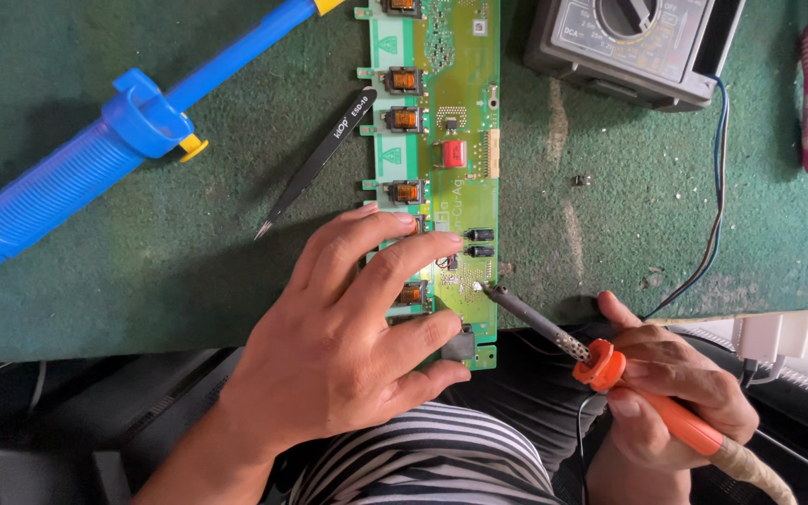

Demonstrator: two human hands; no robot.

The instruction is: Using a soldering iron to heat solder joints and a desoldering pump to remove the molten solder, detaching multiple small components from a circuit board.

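L hand (348, 341) on circuit board (465, 112), R hand (670, 383) w/ soldering iron (600, 360)

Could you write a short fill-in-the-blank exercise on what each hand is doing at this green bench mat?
1. The left hand presses flat on the long green ____.
2. The right hand holds an orange-handled ____ whose tip touches the board.
3. The black pointed tweezers lie on the mat, ____ of the board in the picture.
4. The grey multimeter sits at the ____ edge of the picture.

Missing words: circuit board; soldering iron; left; top
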